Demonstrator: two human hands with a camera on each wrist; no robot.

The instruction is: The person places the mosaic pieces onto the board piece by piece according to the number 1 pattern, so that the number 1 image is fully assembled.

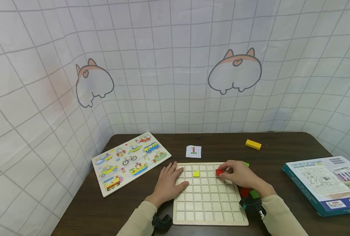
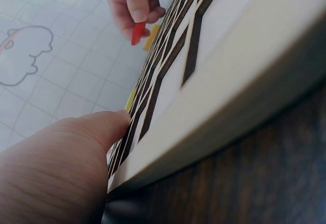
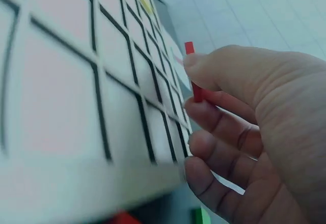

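A cream grid board (image 1: 204, 207) lies on the dark table, divided into square cells. My left hand (image 1: 169, 183) rests on its left edge with fingers spread; in the left wrist view the thumb (image 2: 104, 127) lies along the rim. Between thumb and fingers, my right hand (image 1: 239, 173) pinches a small red block (image 1: 218, 172) over the board's upper right part. The right wrist view shows this red block (image 3: 193, 74) on edge, thin, held above the cells. One yellow piece (image 1: 196, 173) with a slanted side sits in a cell near the top.
Red (image 1: 245, 192) and green (image 1: 254, 194) blocks lie right of the board, partly under the right forearm. Behind it are a small pattern card (image 1: 193, 151) and a yellow block (image 1: 253, 144). A picture puzzle board (image 1: 130, 162) lies left, a teal box (image 1: 325, 186) right.
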